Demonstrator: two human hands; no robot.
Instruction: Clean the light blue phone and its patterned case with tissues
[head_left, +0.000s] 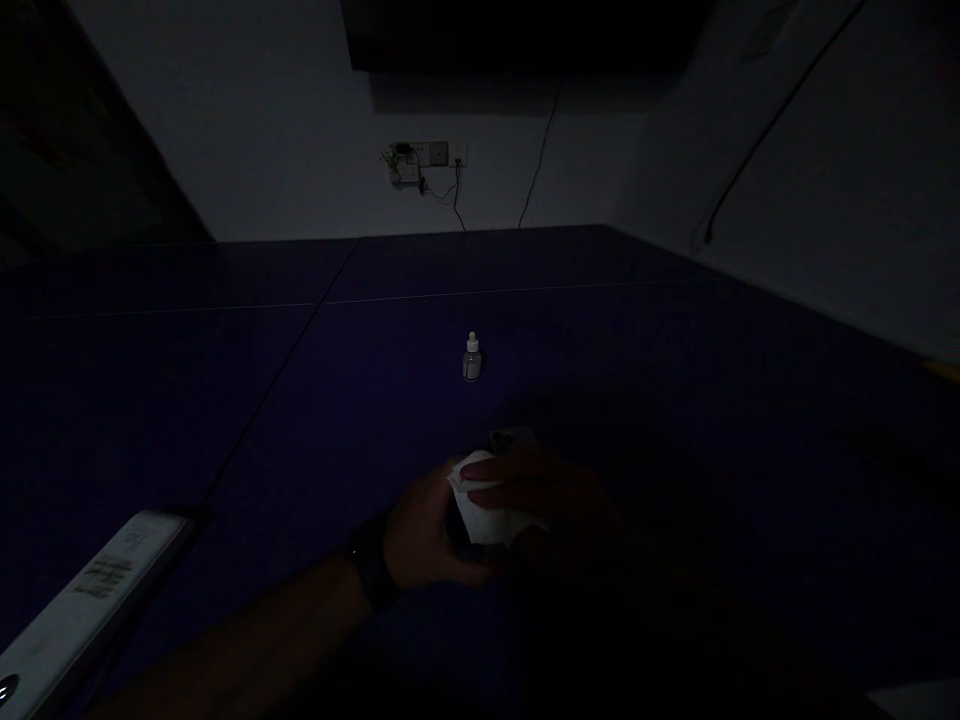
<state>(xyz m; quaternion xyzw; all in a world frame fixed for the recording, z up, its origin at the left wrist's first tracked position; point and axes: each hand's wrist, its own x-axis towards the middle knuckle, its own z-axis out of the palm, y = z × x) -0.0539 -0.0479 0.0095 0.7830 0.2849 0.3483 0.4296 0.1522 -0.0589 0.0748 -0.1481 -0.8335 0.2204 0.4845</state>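
The person's left hand (pixel 424 530) curls, fingers and thumb apart, round a dark object (pixel 459 528), too dim to identify. The right hand (pixel 547 495), deep in shadow, grasps a crumpled white cloth (pixel 491 515), its fingers laid across the top; the cloth lies against the dark object, between the two hands, near the bottom middle of the view. A black wristband (pixel 371 565) circles the left wrist.

Just beyond the right hand's fingers, a flat grey object (pixel 514 436) shows only in part, as that hand blocks the rest. Farther out, near the hands but apart from them, a dropper bottle (pixel 472 360) with a white collar and pale bulb stands upright on the dark purple surface (pixel 360 400). To the left, well apart from the bottle, lies a long white bar (pixel 97 590) with dark marks on top, cut off by the picture's edge. A dark seam runs from near its far end toward the wall (pixel 285 130), where sockets (pixel 439 154), a small plant (pixel 391 160) and thin cables sit below a black screen (pixel 525 35). A thicker black cable (pixel 780 125) hangs at the right.
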